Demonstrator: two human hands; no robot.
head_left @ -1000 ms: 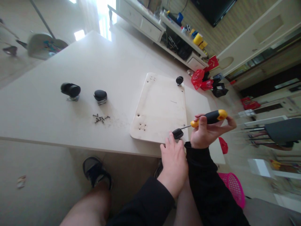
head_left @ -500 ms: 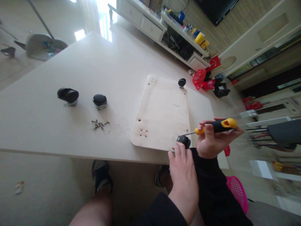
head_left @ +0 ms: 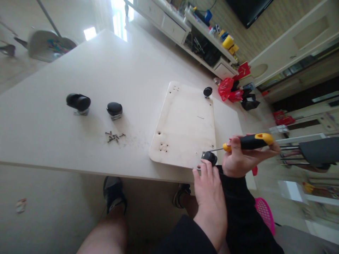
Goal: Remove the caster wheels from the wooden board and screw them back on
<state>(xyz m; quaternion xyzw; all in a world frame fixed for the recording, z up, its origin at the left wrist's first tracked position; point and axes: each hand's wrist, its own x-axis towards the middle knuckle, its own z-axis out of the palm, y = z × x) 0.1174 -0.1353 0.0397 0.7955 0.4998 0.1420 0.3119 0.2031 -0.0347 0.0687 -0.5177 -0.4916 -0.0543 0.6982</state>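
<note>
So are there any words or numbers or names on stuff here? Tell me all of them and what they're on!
None that I can read.
Screwdriver: no readable letters.
Wheel under the fingers: no readable letters.
Red card: a pale mark, too blurred to read.
Things on the cabinet: too small and blurred to tell.

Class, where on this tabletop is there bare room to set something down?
Bare tabletop: beyond the loose casters, left of the board; also between the screws and the near edge. Crowded: the board's near right corner, with left hand, right hand, screwdriver and another caster.
</note>
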